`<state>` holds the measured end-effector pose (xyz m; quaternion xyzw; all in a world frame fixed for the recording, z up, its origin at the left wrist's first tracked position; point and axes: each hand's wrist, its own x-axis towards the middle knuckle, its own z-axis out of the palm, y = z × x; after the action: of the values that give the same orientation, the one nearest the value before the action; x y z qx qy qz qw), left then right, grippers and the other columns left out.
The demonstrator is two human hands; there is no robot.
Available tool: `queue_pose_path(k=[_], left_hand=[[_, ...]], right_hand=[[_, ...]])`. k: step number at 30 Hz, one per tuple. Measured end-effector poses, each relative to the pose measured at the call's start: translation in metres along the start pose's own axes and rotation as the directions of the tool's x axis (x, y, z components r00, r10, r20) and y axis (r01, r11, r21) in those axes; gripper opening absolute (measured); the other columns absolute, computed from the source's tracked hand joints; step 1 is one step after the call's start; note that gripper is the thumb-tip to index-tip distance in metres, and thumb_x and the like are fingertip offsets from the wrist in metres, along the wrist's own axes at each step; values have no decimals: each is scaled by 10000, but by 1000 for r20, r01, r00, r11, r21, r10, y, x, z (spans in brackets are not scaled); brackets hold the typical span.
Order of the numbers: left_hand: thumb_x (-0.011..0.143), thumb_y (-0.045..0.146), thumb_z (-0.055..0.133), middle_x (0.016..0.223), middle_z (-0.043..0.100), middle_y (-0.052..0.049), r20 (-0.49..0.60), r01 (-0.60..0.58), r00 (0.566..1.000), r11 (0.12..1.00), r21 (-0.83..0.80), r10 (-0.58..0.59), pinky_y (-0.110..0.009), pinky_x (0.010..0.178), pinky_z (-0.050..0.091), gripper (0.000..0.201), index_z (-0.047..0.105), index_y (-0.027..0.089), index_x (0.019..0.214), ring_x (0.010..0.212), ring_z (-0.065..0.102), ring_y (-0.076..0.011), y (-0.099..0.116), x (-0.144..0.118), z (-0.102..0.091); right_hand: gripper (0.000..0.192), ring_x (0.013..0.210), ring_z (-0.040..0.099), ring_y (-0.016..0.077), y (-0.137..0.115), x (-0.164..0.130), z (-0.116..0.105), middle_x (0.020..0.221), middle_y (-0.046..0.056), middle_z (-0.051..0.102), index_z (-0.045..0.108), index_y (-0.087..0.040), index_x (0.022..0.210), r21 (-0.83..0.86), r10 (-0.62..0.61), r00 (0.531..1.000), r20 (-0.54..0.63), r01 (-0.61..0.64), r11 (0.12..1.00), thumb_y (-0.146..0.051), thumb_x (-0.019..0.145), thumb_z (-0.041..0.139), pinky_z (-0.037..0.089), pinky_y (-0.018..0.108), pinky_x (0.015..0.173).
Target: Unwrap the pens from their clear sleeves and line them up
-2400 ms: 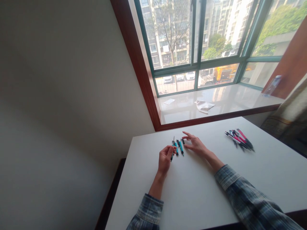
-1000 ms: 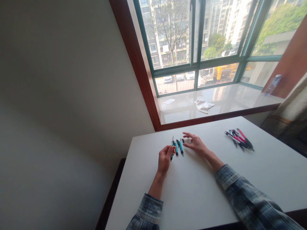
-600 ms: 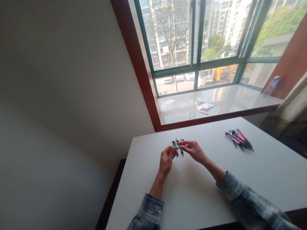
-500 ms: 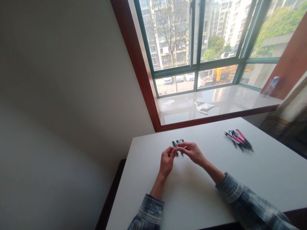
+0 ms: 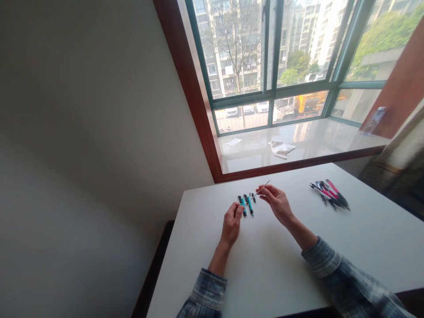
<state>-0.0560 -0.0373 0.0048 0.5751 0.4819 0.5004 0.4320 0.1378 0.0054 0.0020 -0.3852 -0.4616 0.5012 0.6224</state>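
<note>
My left hand point(image 5: 231, 223) rests on the white table point(image 5: 265, 265), its fingers closed around a teal pen barrel point(image 5: 239, 206) that is mostly hidden. Just right of it lie two teal-and-black pens point(image 5: 248, 204) and a small black pen part point(image 5: 253, 197). My right hand point(image 5: 277, 201) is raised slightly above the table, pinching a thin pen refill point(image 5: 262, 189) that points up to the right.
A bundle of pink, black and white pens point(image 5: 329, 194) lies at the table's far right. Behind the table runs a glossy window sill point(image 5: 324, 141) with a crumpled white cloth point(image 5: 281, 148) and a paper scrap point(image 5: 233, 141). A wall stands to the left.
My right hand came to the pen in my left hand, then drew away to the right holding the thin refill. My left hand stayed in place.
</note>
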Motion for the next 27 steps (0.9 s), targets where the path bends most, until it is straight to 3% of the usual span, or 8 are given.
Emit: queue_pose_path(k=[5, 10, 16, 27], left_hand=[[846, 543, 716, 629, 502, 38, -35, 11, 999, 1000, -18, -11, -225, 555, 337, 384, 714, 164, 906, 570, 405, -105, 1, 2, -4], [762, 539, 797, 624, 587, 0, -46, 65, 996, 993, -98, -70, -237, 530, 342, 429, 787, 140, 921, 539, 418, -99, 1, 4, -8], [762, 530, 814, 620, 589, -4, -24, 58, 998, 985, -160, -62, -219, 487, 292, 418, 764, 120, 830, 514, 380, -74, -3, 4, -7], [710, 548, 852, 677, 660, -20, -135, 56, 987, 970, -236, -90, -223, 482, 337, 439, 718, 131, 741, 495, 408, -60, 2, 3, -6]], right_hand=[[373, 886, 738, 247, 6, -12, 8, 940, 86, 796, 795, -192, 985, -223, -28, 982, 189, 70, 972, -538, 861, 730, 593, 382, 837], [302, 814, 752, 251, 14, -30, 25, 902, 64, 810, 817, -230, 960, -345, -5, 957, 291, 109, 932, -505, 849, 753, 601, 374, 780], [282, 802, 755, 238, 12, -35, 26, 860, 44, 801, 787, -226, 926, -342, -13, 954, 299, 119, 932, -490, 830, 773, 611, 361, 767], [166, 749, 706, 195, 11, -49, 15, 813, 21, 762, 786, -241, 937, -471, -46, 949, 313, 197, 860, -364, 887, 686, 593, 354, 768]])
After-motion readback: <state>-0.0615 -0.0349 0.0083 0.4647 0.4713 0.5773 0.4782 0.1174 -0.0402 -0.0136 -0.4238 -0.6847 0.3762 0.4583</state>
